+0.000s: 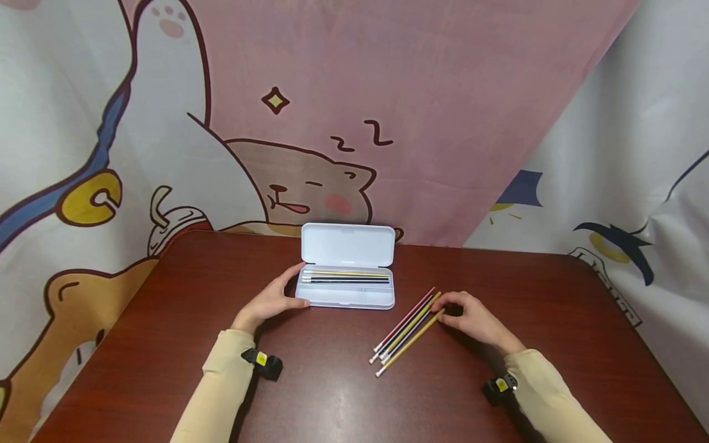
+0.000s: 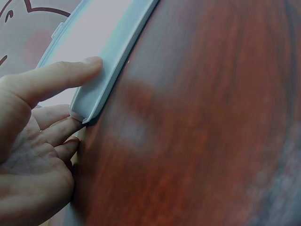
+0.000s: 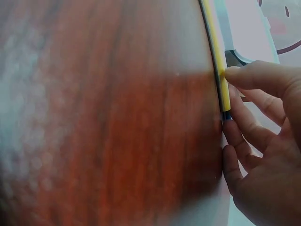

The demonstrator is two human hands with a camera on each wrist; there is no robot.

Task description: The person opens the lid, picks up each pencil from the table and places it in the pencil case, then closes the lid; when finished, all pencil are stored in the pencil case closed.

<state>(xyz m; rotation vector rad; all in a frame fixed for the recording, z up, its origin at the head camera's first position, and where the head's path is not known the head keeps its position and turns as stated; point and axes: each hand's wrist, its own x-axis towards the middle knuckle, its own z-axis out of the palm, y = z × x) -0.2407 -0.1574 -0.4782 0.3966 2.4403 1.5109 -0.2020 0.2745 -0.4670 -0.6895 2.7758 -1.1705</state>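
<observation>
An open white pencil case (image 1: 349, 299) stands on the table with its lid (image 1: 348, 245) raised at the back; several pencils (image 1: 349, 279) lie in its rear part. My left hand (image 1: 271, 299) grips the left end, thumb at the front corner; in the left wrist view the thumb of my left hand (image 2: 35, 117) lies over the edge of the case (image 2: 101, 89). Right of the case, several loose pencils (image 1: 403, 327) lie slanted side by side. At their upper ends my right hand (image 1: 473, 317) pinches a yellow pencil (image 1: 412, 342), also visible as a yellow pencil (image 3: 221, 80) under the thumb in the right wrist view.
The dark red-brown table (image 1: 327, 381) reaches back to a patterned cloth (image 1: 443, 111) hanging behind it. Small black devices are strapped to both wrists, one on the left (image 1: 269, 366) and one on the right (image 1: 495, 390).
</observation>
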